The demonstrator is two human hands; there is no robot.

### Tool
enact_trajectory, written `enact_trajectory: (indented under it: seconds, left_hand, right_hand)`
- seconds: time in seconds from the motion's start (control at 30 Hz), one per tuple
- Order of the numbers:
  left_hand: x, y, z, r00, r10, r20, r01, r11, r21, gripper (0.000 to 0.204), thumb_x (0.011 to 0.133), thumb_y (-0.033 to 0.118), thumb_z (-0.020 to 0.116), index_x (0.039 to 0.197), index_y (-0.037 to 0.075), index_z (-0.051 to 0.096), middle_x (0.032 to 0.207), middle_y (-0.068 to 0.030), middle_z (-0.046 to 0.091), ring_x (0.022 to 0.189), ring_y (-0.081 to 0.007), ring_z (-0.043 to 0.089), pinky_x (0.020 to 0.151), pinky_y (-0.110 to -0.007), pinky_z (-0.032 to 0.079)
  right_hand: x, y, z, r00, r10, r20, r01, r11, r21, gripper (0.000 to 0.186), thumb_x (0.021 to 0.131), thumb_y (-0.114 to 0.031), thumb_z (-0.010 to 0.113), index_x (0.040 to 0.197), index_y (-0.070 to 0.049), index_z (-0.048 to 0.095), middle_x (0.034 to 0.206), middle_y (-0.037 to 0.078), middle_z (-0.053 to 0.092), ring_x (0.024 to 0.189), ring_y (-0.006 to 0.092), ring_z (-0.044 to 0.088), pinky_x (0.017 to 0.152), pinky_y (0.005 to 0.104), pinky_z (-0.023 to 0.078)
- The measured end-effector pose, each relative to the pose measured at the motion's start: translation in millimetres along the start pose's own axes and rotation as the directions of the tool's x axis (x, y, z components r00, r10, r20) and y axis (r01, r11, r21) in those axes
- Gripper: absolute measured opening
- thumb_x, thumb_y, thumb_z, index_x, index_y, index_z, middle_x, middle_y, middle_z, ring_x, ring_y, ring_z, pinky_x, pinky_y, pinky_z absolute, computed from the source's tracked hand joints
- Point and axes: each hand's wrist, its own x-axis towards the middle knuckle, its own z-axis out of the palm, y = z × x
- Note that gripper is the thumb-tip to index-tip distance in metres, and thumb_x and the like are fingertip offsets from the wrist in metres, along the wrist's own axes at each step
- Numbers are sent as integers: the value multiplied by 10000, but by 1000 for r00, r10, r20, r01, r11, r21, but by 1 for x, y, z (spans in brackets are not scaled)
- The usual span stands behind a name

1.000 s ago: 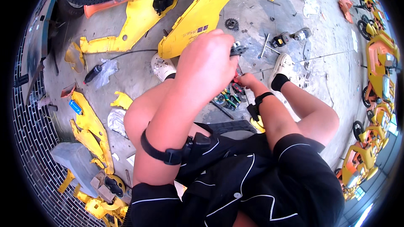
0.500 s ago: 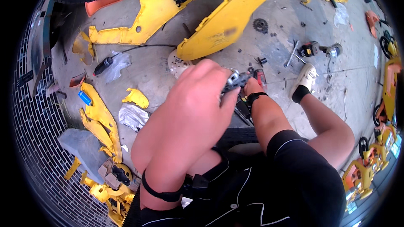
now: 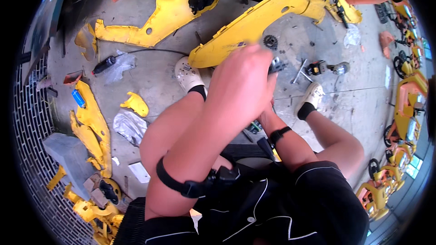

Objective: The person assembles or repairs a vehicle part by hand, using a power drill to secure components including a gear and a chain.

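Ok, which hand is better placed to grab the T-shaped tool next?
Probably your right hand: its arm is on the side of the T-shaped tool, and your left hand grips a metal part. I can't tell whether the right is free.

- The head view comes from the left one of two fisheye cameras worn side by side on the person's head; it looks steeply down, upright and unmirrored;
- nearest the lens, the black shirt (image 3: pixel 272 204) fills the lower edge; both forearms rise from there toward the middle;
- the left hand (image 3: pixel 247 72) sits near the centre, partly covering the right hand (image 3: pixel 269 118) behind it;
- farther off, the floor (image 3: pixel 349 113) spreads around the two shoes (image 3: pixel 188 75), seen from above;
- the wide lens bends the brickwork (image 3: pixel 32 109) at the left rim and the row of scooters (image 3: pixel 408 100) at the right; black corners frame the round field.
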Motion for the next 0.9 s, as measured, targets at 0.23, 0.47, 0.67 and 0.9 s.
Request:
enact_trajectory:
  seconds: [0.23,0.47,0.67,0.9]
  left_hand:
    - [2,10,3,993,85,-84,-82,996,38,276,816,195,747,999,-5,695,985,-173,659,956,-378,645,840,-453,519]
    - [3,25,26,991,134,5,-134,988,72,286,828,197,743,1032,1,699,1049,-174,668,1008,-377,642,893,-456,511]
    - [14,32,43,995,87,53,-84,995,-53,336,808,227,754,1060,7,717,1034,-192,690,1005,-372,659,878,-441,516]
    - [43,39,61,980,-34,197,124,877,-465,363,855,314,768,1011,-10,720,847,-90,718,773,-176,652,738,-334,510]
  right_hand:
    - [-187,-110,-31,965,0,261,62,971,-230,368,849,-245,694,1095,-33,519,951,135,653,670,226,650,611,360,590]
    - [-170,-124,-123,865,44,500,-58,998,14,461,842,-301,613,1198,-22,529,1074,162,654,768,230,635,695,368,569]
    - [-185,-123,-161,875,73,479,55,967,-247,460,840,-215,616,1250,-45,492,1137,179,652,912,293,656,788,470,571]
    - [-175,-121,-126,932,134,337,72,843,-533,360,806,-132,684,1124,-6,572,1002,170,711,715,249,666,660,385,573]
